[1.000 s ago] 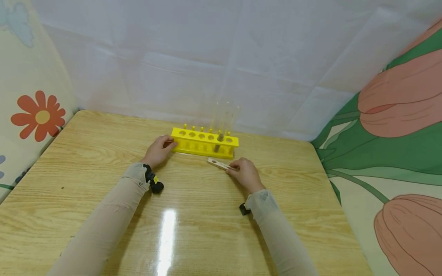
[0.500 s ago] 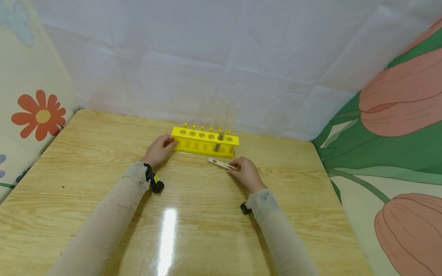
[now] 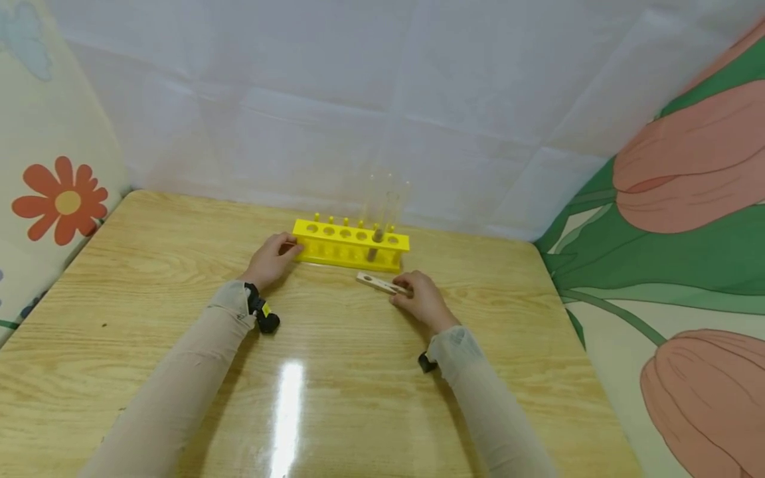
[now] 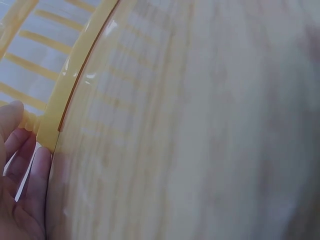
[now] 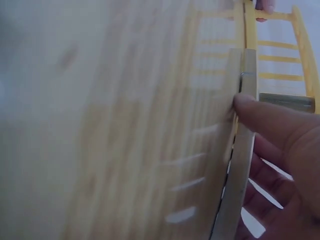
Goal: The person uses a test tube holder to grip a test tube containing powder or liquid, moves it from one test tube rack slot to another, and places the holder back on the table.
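Observation:
A yellow test tube rack [image 3: 346, 264] stands toward the back of the table. My left hand [image 3: 269, 262] grips its left end; in the left wrist view, the thumb and fingers lie around the end post. Several clear test tubes [image 3: 390, 202] rise from the rack's right half, hard to tell apart against the white backdrop. One tube [image 3: 372, 254] has dark contents low down. My right hand [image 3: 421, 300] pinches a wooden test tube clamp [image 3: 373, 282] just in front of the rack, its free end pointing left. In the right wrist view, the thumb [image 5: 270, 120] presses along the clamp's side.
The wood-grain table [image 3: 335, 385] reflects a bright light streak. Behind it hangs a white cloth backdrop [image 3: 299, 99]. Flower-printed panels stand at the left and right. Yellow pegs [image 3: 331, 220] line the rack's back edge.
The head view has shifted very slightly. Both hands keep their holds, and rack, tubes and clamp stay in nearly the same places.

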`<state>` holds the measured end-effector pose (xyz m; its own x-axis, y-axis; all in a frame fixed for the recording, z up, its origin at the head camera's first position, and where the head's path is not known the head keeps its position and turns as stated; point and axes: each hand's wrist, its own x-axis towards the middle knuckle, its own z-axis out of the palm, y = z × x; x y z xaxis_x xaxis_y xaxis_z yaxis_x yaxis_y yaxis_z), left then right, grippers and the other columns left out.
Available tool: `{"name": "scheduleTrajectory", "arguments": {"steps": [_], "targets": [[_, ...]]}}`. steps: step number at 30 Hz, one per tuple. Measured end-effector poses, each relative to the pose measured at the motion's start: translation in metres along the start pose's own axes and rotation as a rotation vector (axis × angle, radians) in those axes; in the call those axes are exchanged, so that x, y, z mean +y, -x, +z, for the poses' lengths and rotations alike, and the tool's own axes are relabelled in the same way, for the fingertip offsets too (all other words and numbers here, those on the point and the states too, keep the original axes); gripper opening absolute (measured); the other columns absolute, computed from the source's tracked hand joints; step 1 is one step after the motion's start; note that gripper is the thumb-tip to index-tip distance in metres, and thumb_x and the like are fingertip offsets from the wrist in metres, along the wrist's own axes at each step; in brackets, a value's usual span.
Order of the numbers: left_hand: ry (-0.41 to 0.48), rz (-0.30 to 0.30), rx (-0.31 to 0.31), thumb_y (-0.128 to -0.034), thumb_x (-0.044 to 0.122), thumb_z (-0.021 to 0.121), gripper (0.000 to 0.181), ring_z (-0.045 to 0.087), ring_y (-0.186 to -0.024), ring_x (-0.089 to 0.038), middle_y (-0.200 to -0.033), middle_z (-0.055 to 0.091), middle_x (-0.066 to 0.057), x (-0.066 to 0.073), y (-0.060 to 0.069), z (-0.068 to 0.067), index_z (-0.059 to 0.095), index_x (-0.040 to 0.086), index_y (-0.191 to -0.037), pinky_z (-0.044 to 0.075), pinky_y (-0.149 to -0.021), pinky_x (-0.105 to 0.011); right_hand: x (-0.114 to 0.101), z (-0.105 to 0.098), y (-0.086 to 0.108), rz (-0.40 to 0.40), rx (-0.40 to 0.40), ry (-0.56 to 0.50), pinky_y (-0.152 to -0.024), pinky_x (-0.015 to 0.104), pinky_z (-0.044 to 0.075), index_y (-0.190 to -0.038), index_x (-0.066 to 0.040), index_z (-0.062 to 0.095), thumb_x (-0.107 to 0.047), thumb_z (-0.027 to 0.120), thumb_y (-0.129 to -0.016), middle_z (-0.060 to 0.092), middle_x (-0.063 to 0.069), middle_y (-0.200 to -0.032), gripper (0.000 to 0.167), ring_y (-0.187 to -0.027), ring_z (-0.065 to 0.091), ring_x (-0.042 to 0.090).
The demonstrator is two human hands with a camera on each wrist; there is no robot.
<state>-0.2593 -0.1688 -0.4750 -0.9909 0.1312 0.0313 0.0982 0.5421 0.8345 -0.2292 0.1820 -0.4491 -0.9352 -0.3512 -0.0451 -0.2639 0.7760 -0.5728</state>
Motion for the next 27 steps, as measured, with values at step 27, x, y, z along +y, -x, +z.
{"name": "scheduleTrajectory", "arguments": {"steps": [27], "targets": [[-0.407,0.158,-0.245,-0.1075,0.015,0.049,0.039,0.052,-0.125,-0.048,-0.139,0.05,-0.032,0.008,-0.003,-0.046,0.047,-0.01,-0.138,0.042,-0.104,-0.061,0.051,-0.077,-0.023,0.076,-0.355,0.137,-0.102,0.054,0.046,-0.143,0.003,0.048,-0.027,0.06,-0.104,0.057,0.023,-0.133,0.051,-0.122,0.055,0.038]]}}
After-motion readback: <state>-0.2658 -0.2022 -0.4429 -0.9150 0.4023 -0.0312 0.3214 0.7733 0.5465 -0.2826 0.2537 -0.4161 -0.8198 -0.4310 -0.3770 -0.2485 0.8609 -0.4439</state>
